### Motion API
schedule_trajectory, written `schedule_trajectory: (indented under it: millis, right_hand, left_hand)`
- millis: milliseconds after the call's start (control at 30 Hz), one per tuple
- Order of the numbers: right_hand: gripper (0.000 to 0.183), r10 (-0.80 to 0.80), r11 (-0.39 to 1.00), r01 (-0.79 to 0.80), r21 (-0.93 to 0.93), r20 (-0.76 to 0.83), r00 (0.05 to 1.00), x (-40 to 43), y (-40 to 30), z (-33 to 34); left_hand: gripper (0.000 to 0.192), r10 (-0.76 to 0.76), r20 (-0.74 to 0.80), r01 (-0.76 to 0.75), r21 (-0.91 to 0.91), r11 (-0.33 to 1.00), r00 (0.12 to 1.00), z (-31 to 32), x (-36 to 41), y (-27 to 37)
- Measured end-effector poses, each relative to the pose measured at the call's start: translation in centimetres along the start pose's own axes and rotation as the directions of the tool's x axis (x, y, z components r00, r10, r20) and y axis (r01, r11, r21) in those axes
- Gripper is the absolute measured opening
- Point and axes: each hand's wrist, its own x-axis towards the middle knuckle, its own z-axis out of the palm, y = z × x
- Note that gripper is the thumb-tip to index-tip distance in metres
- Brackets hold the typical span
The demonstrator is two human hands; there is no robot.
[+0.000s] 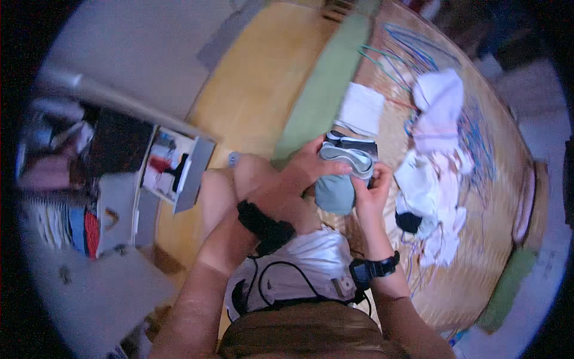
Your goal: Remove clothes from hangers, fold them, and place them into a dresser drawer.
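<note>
Both hands meet in front of my lap around a small pale grey-green cloth garment [347, 158] with an oval, banded opening; it may be a low-cut sock. My left hand [311, 165] grips its left side, thumb across the near edge. The right edge lies between the thumb and fingers of my right hand [373, 185]. Just beyond it is a dark folded cloth item [354, 143] with a pale edge; whether I hold that too is unclear. A grey-green rounded cloth piece [335, 194] shows below the hands; I cannot tell if it is part of the garment.
A folded white cloth [362, 110] lies ahead on the shiny tan bedspread [484, 251]. White and pale pink clothes [426, 179] are heaped on the right, near tangled thin blue and red cords [477, 148]. An open drawer [193, 177] holding clothes stands at left.
</note>
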Motion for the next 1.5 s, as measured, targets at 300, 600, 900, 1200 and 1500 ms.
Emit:
schedule_trajectory:
  millis: [300,600,900,1200,1500]
  right_hand:
    - [0.033,0.247,0.968,-0.151,-0.202,0.648,0.72,-0.4,-1.2,18.5]
    - [0.046,0.398,0.901,0.005,-0.433,0.832,0.386,1.1,6.4,32.9]
    - [0.031,0.54,0.688,-0.079,-0.722,0.436,0.72,9.9,12.8,29.1]
    - [0.034,0.695,0.335,0.061,-0.94,0.29,0.658,11.7,14.0,27.4]
    - [0.042,0.655,0.492,-0.093,-0.866,0.297,0.695,10.7,16.2,28.2]
  left_hand:
    - [0.041,0.382,-0.505,0.11,0.701,0.704,0.774,-12.7,-17.0,5.3]
    - [0.031,0.312,-0.897,0.05,0.344,0.938,0.313,-35.5,-25.9,-5.7]
    - [0.031,0.031,-0.97,-0.752,-0.167,0.638,0.241,-65.3,-18.0,-19.2]
    - [0.04,-0.221,-0.953,-0.327,-0.281,0.902,0.209,-71.9,-8.4,-33.7]
    - [0.042,-0.065,-0.992,-0.028,-0.068,0.997,0.11,-71.9,-8.3,-31.8]
